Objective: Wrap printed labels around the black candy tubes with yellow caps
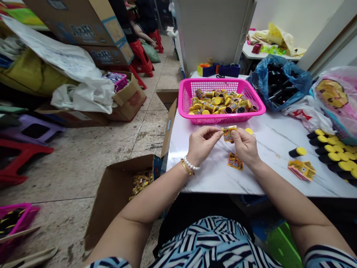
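Over the white table (273, 149), my left hand (202, 143) and my right hand (245, 147) pinch the two ends of a small yellow printed label (229, 133) between thumb and fingers. A second label (235, 161) lies flat on the table just below my right hand. A small yellow cap (249, 131) sits behind my right hand. Just beyond my hands stands a pink basket (223, 117) filled with several yellow-wrapped small tubes.
Black tubes with yellow caps (331, 150) lie in rows at the right, one loose tube (297, 152) nearer. A stack of labels (302, 170) lies by them. A blue bag of black tubes (279, 83) sits behind. An open carton (122, 197) stands on the floor left.
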The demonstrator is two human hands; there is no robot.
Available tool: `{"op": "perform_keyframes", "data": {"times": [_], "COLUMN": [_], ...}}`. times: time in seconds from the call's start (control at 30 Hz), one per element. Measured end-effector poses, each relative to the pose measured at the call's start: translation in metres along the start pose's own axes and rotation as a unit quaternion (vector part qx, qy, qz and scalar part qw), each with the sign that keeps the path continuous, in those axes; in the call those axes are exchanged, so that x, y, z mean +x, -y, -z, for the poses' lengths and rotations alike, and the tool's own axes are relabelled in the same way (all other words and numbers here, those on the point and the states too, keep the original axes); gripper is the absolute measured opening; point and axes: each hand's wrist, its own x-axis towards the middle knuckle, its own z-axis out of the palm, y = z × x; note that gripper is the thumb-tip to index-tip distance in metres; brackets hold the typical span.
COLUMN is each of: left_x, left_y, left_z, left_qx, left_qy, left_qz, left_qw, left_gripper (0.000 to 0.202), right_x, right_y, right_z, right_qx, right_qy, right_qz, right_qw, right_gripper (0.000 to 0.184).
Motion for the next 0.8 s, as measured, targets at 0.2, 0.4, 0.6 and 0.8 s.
{"op": "perform_keyframes", "data": {"times": [0.2,0.4,0.6,0.8], "left_x": [0.002,-0.003,0.0,-0.007], "left_y": [0.001,-0.002,0.0,-0.007], "left_z": [0.002,-0.003,-0.001,-0.004], "left_qx": [0.032,-0.043,-0.094,-0.044], "left_qy": [0.001,0.024,-0.057,0.018], "left_qz": [-0.043,0.035,0.083,0.076], "left_qw": [0.999,0.998,0.99,0.996], "left_gripper": [0.023,0.035,0.042,0.044], "right_x": [-0.001,-0.007,-0.001,0.0], "right_y": [-0.003,-0.004,-0.006,0.002], "right_z": [-0.004,-0.012,-0.009,-0.008], "right_qx": [0.022,0.025,0.112,0.178], "right_qy": [0.02,0.043,-0.005,-0.002], "right_qz": [0.003,0.017,-0.089,-0.113], "right_qw": [1.0,0.999,0.99,0.978], "right_gripper": [0.046,0.045,0.049,0.051]}}
